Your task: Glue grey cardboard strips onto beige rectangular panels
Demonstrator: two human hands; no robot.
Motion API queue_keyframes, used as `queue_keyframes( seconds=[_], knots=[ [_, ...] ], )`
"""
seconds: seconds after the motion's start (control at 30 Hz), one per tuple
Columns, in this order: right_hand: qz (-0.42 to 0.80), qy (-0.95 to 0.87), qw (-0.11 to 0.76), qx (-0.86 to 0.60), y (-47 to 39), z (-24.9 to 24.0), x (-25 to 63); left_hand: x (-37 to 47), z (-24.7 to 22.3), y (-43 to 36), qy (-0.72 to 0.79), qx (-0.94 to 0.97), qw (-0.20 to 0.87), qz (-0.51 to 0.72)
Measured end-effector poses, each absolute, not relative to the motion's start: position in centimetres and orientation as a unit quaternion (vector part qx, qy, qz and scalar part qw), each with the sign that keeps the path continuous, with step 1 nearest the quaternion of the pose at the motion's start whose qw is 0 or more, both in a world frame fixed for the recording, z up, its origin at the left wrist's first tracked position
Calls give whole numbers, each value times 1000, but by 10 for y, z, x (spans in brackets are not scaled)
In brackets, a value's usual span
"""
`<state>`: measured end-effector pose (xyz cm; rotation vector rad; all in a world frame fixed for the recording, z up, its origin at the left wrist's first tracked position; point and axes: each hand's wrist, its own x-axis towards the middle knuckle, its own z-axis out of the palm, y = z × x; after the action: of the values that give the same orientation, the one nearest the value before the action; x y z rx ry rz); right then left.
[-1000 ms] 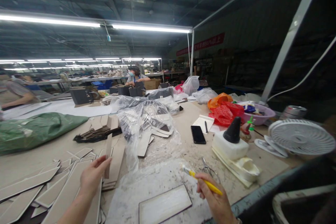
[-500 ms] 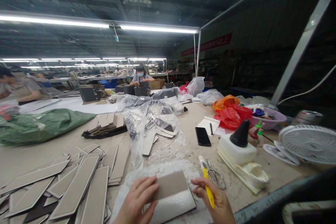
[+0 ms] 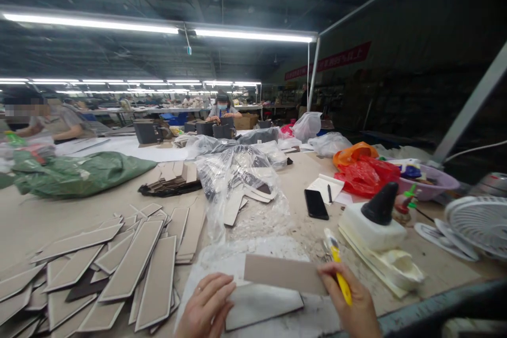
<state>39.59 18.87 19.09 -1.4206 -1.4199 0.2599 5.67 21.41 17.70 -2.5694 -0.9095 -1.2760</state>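
My right hand [image 3: 350, 298] is closed around a yellow-handled brush [image 3: 343, 280], its pale tip pointing away from me. The same fingers pinch the right end of a flat taupe panel [image 3: 279, 273]. Just in front lies a panel with a white, glossy face [image 3: 263, 306], its far edge beside or under the taupe one. My left hand [image 3: 209, 301] grips the left end of the white-faced panel, fingers bent together, thumb side hidden. Beneath them spreads a whitish plastic sheet [image 3: 198, 266] with smears on it.
Loose taupe panels with pale borders [image 3: 132, 261] pile up at left. Clear plastic bag [image 3: 241, 169], phone [image 3: 316, 204], white container with black cone [image 3: 370, 224] and white fan [image 3: 477, 224] stand around. A metal edge [image 3: 435, 298] runs along the right. Co-workers sit beyond.
The taupe panel has shifted right, off the white-faced one, and its right end is now in my right hand's fingers. The view has turned slightly left.
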Motion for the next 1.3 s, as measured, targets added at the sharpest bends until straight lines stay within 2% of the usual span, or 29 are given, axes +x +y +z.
queue_keyframes(
  seconds=[0.13, 0.33, 0.67, 1.3],
  knots=[
    [67, -581, 521, -622, 188, 195, 410, 36, 177, 194, -363, -851, -41, -378],
    [125, -594, 475, -637, 191, 191, 396, 32, 167, 188, -345, -869, -91, -343],
    [162, -656, 420, -606, 194, 178, 376, 35, 160, 189, -305, -906, -96, -277],
    [133, -682, 381, -610, 201, 175, 367, 37, 163, 186, -327, -900, -90, -275]
  ],
)
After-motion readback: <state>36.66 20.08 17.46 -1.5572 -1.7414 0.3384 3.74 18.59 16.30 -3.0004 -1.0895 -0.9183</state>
